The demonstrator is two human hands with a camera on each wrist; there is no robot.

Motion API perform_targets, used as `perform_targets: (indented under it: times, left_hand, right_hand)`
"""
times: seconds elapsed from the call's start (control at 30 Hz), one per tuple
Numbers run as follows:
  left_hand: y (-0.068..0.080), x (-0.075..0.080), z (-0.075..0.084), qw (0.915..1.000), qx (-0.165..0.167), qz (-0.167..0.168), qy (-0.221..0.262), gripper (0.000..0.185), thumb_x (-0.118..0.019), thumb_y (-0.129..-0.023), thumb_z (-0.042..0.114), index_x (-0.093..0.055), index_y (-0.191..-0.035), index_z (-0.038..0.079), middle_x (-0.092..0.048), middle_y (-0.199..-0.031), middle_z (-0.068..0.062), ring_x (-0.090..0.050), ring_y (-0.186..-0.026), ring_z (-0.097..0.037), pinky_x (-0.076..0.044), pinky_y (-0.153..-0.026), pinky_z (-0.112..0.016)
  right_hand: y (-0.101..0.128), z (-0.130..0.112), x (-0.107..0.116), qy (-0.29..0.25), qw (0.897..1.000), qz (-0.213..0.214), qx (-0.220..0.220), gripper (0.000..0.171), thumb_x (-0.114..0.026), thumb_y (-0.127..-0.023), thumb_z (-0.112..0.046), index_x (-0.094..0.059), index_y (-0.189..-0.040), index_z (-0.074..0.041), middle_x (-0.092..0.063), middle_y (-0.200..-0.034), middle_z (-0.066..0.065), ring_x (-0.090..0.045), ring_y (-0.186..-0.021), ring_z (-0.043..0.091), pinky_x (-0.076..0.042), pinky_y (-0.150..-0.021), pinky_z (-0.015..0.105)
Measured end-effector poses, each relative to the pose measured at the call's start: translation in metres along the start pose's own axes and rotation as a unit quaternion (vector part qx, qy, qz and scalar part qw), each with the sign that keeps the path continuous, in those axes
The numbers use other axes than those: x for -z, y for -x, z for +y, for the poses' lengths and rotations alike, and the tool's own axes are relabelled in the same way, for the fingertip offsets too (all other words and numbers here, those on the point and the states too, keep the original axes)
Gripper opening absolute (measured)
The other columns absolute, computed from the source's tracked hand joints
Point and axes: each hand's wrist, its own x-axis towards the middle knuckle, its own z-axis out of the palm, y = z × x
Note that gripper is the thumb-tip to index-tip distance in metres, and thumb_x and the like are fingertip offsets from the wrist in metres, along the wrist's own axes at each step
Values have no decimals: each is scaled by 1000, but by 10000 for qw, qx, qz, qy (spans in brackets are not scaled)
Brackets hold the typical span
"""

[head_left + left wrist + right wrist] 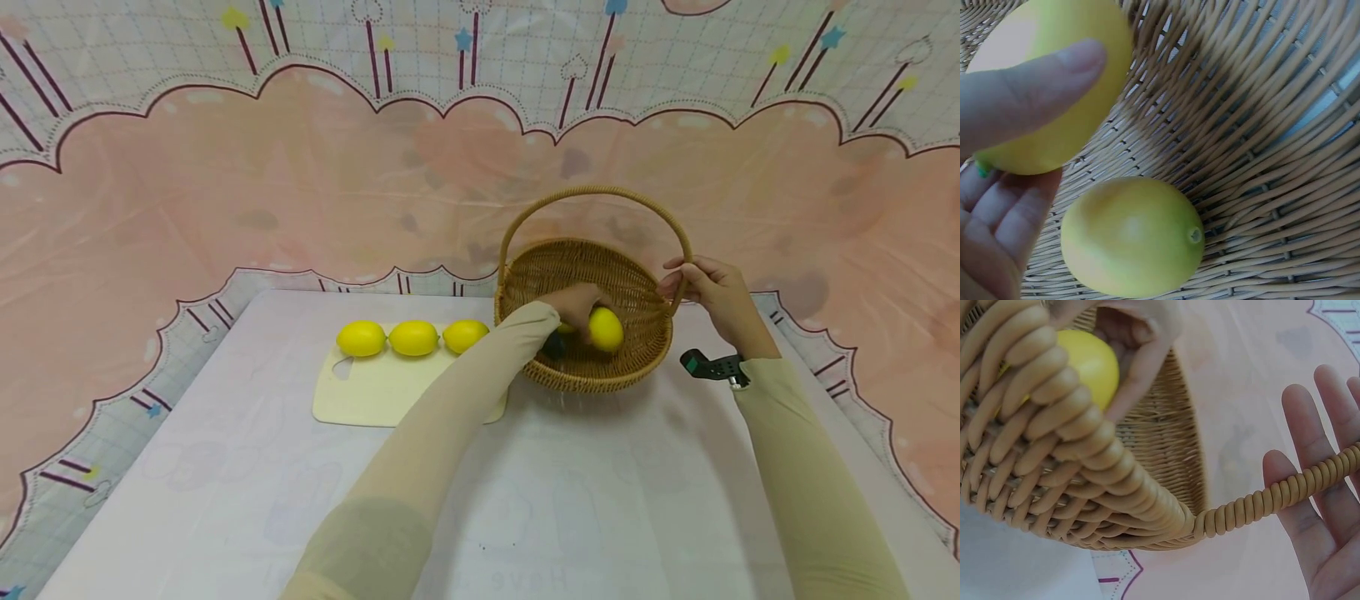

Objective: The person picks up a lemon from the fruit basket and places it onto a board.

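Note:
My left hand [576,305] reaches into a wicker basket [585,385] and holds a lemon [1054,81], its thumb laid across the yellow skin. Another lemon [1132,237] rests on the woven bottom just below. In the right wrist view, the held lemon [1088,365] shows behind the basket's thick braided rim. My right hand [716,292] holds the basket's wrapped handle [686,242] near its right end. There, the handle crosses the inner side of my long fingers [1307,425]; the thumb is out of that view. The basket leans with its opening toward me.
Left of the basket, a cream cutting board [390,392] lies on the white table [247,500]. Three lemons [413,337] sit in a row along its far edge, the rightmost partly behind my left sleeve. A patterned pink cloth [337,200] hangs behind the table.

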Motion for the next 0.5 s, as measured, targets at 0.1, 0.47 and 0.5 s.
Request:
perform_targets:
  times: [0.1, 0.47, 0.5]
  left_hand:
    - [-1, 2, 0, 9995, -84, 199, 219, 65, -82, -69, 5, -59, -129, 16, -58, -130, -1, -54, -116, -15, -47, -95, -24]
    - [0, 9, 5, 9940, -311, 985, 347, 68, -81, -70, 5, -56, -132, 16, -56, -134, -4, -53, -120, -18, -44, -101, -29]
    - [0, 10, 5, 9930, -328, 1070, 380, 68, -81, -70, 5, -56, -132, 16, -57, -134, -3, -52, -121, -18, -44, -102, -29]
  right_hand:
    - [1, 0, 0, 65, 10000, 18, -22, 21, -48, -97, -21, -66, -102, -11, -71, -81, -6, -68, -74, 8, -56, -72, 17]
    - [1, 4, 2, -91, 9999, 28, -33, 23, -48, -97, -23, -66, -103, -9, -71, -81, -5, -68, -73, 9, -56, -70, 19]
    - [1, 5, 2, -98, 9999, 22, -36, 23, -48, -97, -23, -66, -104, -9, -71, -81, -5, -68, -73, 9, -56, -70, 19]
